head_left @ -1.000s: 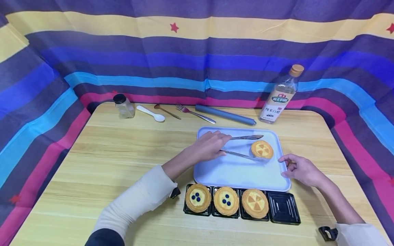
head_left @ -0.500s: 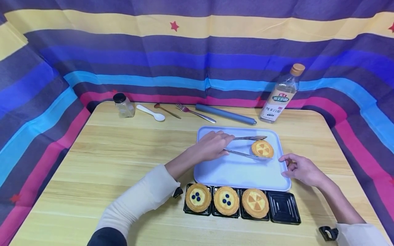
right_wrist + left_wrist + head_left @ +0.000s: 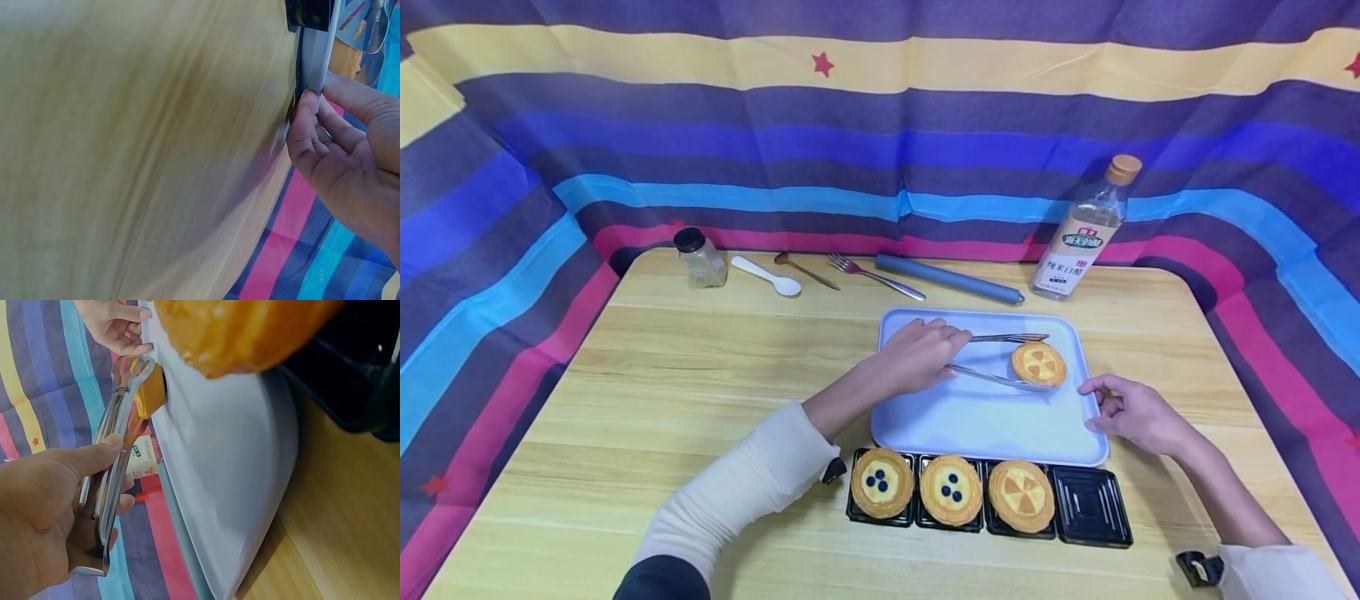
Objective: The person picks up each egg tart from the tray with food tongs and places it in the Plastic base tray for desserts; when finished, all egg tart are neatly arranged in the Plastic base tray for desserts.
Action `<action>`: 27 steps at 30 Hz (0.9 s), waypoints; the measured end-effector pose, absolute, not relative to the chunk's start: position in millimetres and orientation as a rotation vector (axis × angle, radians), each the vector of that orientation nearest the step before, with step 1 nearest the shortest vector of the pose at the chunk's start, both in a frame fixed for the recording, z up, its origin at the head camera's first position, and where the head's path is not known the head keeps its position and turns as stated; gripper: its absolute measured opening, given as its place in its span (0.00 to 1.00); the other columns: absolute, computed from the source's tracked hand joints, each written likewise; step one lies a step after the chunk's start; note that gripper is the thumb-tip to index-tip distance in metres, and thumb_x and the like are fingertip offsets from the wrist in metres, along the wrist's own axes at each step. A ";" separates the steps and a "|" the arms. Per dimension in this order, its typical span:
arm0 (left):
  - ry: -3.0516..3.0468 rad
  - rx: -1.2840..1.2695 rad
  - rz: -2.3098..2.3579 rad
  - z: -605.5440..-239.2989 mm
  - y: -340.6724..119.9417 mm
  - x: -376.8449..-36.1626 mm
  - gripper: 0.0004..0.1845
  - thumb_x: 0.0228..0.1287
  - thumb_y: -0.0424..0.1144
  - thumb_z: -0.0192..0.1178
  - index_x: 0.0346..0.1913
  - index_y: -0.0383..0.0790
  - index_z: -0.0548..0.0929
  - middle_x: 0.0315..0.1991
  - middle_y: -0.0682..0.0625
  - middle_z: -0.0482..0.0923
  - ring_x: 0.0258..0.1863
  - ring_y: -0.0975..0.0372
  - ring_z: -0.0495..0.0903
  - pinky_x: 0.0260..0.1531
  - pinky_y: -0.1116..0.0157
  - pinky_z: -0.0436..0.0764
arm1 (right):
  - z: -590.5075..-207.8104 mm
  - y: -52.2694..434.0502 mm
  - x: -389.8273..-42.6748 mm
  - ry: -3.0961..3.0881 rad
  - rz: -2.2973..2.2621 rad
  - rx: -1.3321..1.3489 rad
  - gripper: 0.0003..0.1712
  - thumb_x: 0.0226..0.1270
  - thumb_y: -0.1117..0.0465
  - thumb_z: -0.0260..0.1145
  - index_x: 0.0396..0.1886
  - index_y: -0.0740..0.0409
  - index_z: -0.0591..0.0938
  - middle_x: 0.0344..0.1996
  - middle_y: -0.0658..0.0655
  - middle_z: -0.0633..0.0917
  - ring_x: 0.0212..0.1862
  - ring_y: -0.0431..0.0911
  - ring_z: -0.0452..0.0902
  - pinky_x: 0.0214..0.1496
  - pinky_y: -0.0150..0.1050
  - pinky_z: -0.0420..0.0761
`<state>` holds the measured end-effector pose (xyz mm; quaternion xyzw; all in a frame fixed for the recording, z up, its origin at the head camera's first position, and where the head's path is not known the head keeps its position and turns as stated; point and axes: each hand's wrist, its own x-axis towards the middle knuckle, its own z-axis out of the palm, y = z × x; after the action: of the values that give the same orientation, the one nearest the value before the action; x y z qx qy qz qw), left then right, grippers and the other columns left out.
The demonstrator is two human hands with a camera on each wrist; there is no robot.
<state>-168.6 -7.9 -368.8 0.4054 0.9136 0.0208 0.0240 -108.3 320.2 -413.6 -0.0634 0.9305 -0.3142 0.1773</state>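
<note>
Both hands are busy at the light blue tray (image 3: 970, 425) on the wooden table (image 3: 700, 392). The left hand (image 3: 917, 354) reaches over the left part of the tray and squeezes a pair of shiny metal tongs (image 3: 1000, 358). Its thumb and fingers are curled round the tongs' handles; the left wrist view shows the thumb pressed along one metal arm. The two tips of the tongs sit on either side of a round yellow tart (image 3: 1038, 364) with an orange fan pattern on top. That tart sits in the far right part of the tray, and the tongs touch its edges.

The right hand (image 3: 1131, 414) is at the right edge of the tray. In the right wrist view its thumb and fingertips pinch the thin rim of the tray.

Just in front of the tray, near the person, lies a black holder (image 3: 1090, 517) with four square cups in a row. Three cups have tarts in them: two with blue dots (image 3: 882, 482) on the left and one with the orange fan pattern (image 3: 1021, 496). The cup on the far right has no tart.

At the back of the table stand a small jar with a black lid (image 3: 701, 258), a white spoon (image 3: 767, 276), a fork (image 3: 876, 277), a blue rolling pin (image 3: 949, 279) and a tall clear bottle (image 3: 1086, 229) with a tan cap. A striped cloth (image 3: 850, 125) hangs all around.
</note>
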 end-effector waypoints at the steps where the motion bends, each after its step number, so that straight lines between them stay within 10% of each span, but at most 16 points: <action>1: 2.829 1.255 0.067 -368.8 -8.1 -168.6 0.29 0.60 0.50 0.64 0.62 0.42 0.71 0.57 0.50 0.79 0.55 0.59 0.77 0.52 0.59 0.78 | -413.5 320.1 -108.4 2.634 -0.889 -0.182 0.26 0.53 0.67 0.70 0.52 0.66 0.74 0.25 0.53 0.74 0.23 0.36 0.65 0.23 0.31 0.66; 27: 2.847 1.349 0.107 -353.7 -36.7 -151.1 0.30 0.59 0.49 0.65 0.62 0.41 0.72 0.55 0.50 0.80 0.50 0.59 0.78 0.41 0.63 0.79 | -408.0 326.9 -116.1 2.671 -0.859 -0.288 0.21 0.56 0.66 0.69 0.51 0.64 0.77 0.38 0.58 0.80 0.31 0.33 0.72 0.31 0.30 0.75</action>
<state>-151.1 -36.7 -353.7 0.4279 0.9032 0.0340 -0.0053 -116.1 326.9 -408.0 -0.1007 0.9349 -0.3006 0.1598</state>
